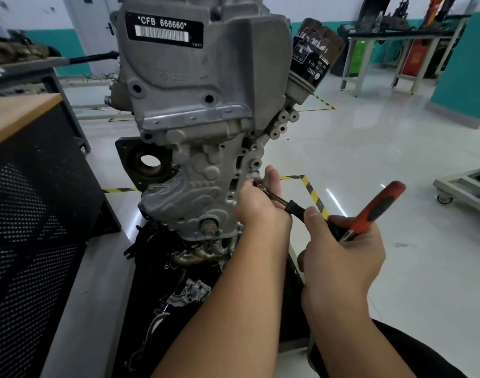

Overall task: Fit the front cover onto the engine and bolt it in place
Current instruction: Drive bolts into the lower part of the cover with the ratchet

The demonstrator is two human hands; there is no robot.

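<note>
A grey cast front cover (pixel 189 170) sits against the upright engine (pixel 195 77), with a shaft stub (pixel 209 227) poking out near its lower end. My left hand (pixel 260 203) is at the cover's right edge, its fingers pinching the metal tip of a driver tool (pixel 277 199) at a bolt spot there. My right hand (pixel 339 249) grips the tool's red and black handle (pixel 380 205), which sticks up to the right. The bolt itself is hidden behind my left fingers.
A black oil filter (pixel 315 55) juts from the engine's upper right. A dark perforated cabinet with a wooden top (pixel 23 186) stands close on the left. Yellow-black floor tape (pixel 312 192) runs behind my hands. A metal rack (pixel 397 50) and a wheeled cart (pixel 462 189) stand at the right.
</note>
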